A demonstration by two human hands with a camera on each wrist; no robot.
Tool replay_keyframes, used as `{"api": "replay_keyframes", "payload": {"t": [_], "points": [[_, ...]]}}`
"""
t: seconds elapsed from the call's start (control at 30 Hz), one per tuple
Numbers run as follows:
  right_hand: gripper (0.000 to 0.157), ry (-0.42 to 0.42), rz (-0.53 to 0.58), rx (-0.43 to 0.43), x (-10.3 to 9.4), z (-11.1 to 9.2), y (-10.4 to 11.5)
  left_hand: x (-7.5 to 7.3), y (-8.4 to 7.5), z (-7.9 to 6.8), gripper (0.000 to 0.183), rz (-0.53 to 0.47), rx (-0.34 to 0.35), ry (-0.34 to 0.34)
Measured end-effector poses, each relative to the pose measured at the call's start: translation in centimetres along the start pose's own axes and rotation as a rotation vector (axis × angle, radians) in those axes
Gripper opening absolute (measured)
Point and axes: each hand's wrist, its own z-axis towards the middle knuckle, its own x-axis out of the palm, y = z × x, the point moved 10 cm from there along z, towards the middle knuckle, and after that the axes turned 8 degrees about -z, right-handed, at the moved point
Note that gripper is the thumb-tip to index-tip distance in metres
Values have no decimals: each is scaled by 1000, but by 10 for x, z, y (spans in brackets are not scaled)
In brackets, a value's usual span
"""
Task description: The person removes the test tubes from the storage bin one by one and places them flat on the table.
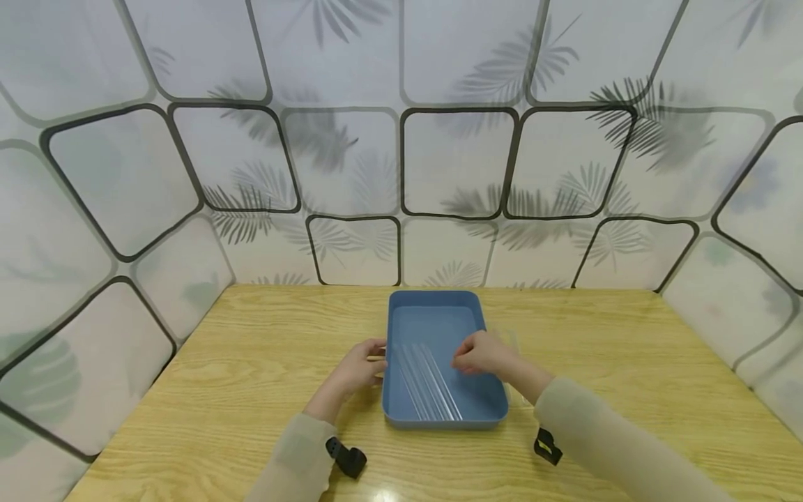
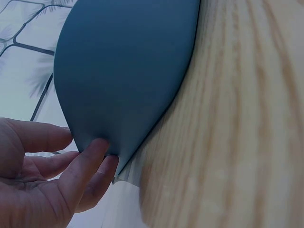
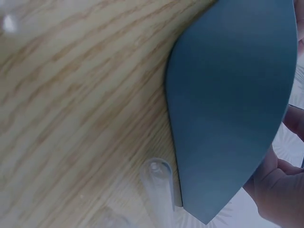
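A blue rectangular tray (image 1: 436,298) sits on the wooden table, with several long clear tubes (image 1: 429,383) side by side in its left half. My left hand (image 1: 359,366) is at the tray's left wall; in the left wrist view its fairly straight fingers (image 2: 90,159) touch the outer side. Over the right half of the tray is my right hand (image 1: 486,355), fingertips bent together close to the tubes. The right wrist view catches that hand (image 3: 280,190) only partly behind the tray wall (image 3: 228,95), and I cannot tell whether it holds a clear tube.
Beside the tray's right wall, more clear pieces lie on the table; one, a round-ended tube (image 3: 159,183), shows in the right wrist view. Wood-grain tabletop (image 1: 282,321) surrounds the tray. A patterned curtain (image 1: 351,167) stands behind the table and along both sides.
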Motion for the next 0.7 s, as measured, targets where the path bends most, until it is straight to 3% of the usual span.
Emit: {"api": "replay_keyframes", "payload": {"t": [0.7], "points": [[13,22,-18,2,14,3,-7,0,2,1,43,-1,-3,8]]}}
